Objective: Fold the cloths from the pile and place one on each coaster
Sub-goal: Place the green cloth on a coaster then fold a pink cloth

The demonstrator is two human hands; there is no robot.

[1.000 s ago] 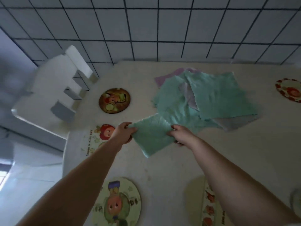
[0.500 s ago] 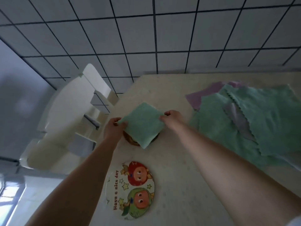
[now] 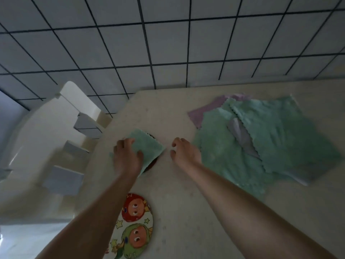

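Note:
A folded green cloth [image 3: 149, 148] lies on a dark round coaster [image 3: 152, 163], which shows only at the cloth's lower right edge. My left hand [image 3: 127, 157] rests flat on the cloth's left part, fingers spread. My right hand [image 3: 183, 152] hovers just right of the cloth, fingers loosely curled, holding nothing. To the right lies the pile of cloths [image 3: 261, 141], mostly green, with a purple one and a grey one partly covered. A second coaster [image 3: 134, 227] with cartoon faces lies near me, between my forearms.
The beige table [image 3: 186, 212] ends on the left just past the coasters. A white plastic chair [image 3: 56, 146] stands beside that edge. A tiled wall [image 3: 168, 43] rises behind the table's far edge.
Both hands carried the folded green cloth to the far dark coaster and laid it down. My right hand has let go and drawn right; my left hand now lies on the cloth.

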